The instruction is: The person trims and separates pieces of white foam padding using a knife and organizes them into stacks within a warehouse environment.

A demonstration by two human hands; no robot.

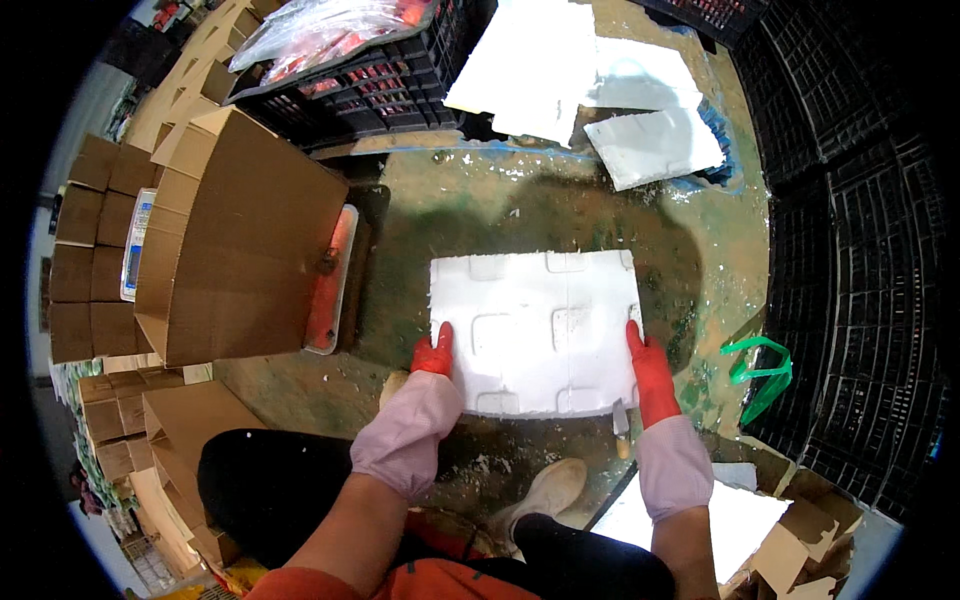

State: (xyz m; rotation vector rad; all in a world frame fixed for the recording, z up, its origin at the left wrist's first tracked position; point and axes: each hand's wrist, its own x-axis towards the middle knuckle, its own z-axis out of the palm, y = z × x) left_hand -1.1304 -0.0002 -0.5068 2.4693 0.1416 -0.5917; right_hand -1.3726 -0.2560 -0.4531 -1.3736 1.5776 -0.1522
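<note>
Left grip: the left hand (433, 352), in a red, rubbery-looking glove with a pale pink cloth cuff, is clamped on the board's left edge, thumb on top.
Right grip: the right hand (653, 380), gloved alike, is clamped on the right edge, thumb on the face; the fingers of both are mostly hidden.
Foam board: the white board (520, 345) is held between the hands above the floor (420, 225), roughly rectangular, with crumbly edges and shallow raised squares.
Below the board: a pale shoe (555, 487), and close under the lower right corner a small object (622, 440), too covered to make out.
Left of the board: a tall, plain brown carton (250, 240), partly covering a clear tray (345, 290) with something red and orange inside, hard to identify.
Beyond the board: smooth white sheets (540, 70), overlapping and glaring, their detail washed out; left of them, a black lattice crate (390, 85) with crinkled clear bags (320, 35), cut off at the top.
Right of the board: a bent, glossy green strap (765, 365) beside black slatted crates (860, 300), which fade into the dark rim.
</note>
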